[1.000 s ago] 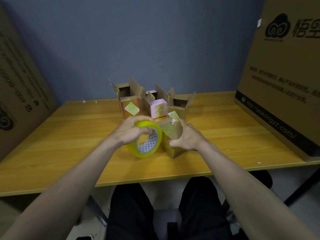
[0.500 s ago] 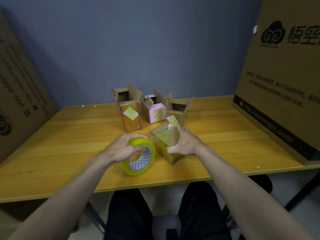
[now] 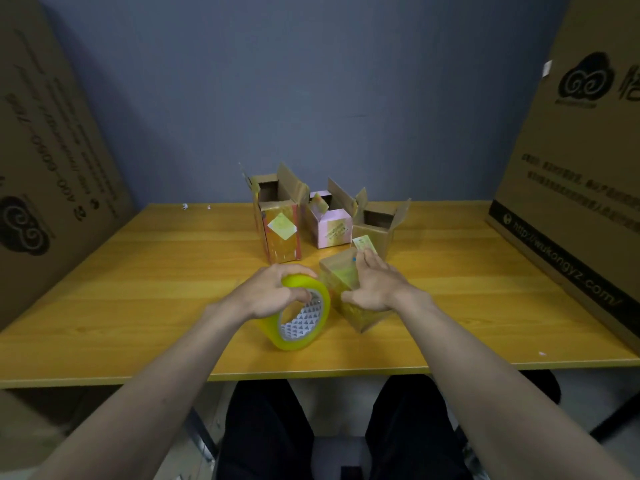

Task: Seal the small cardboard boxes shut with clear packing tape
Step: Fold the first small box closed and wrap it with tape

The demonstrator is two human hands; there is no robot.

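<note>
Left hand (image 3: pixel 268 294) grips tape roll (image 3: pixel 300 315); right hand (image 3: pixel 375 289) flat on closed box (image 3: pixel 349 292); open boxes (image 3: pixel 379 225) behind, contents unseen.

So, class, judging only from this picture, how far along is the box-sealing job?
Done: nothing looks finished for certain.
In hand: the left hand grips the tape roll while the right hand presses the closed near box, already glossy with tape.
Left: the tall box, pink box and brown box behind stand with flaps open.
</note>
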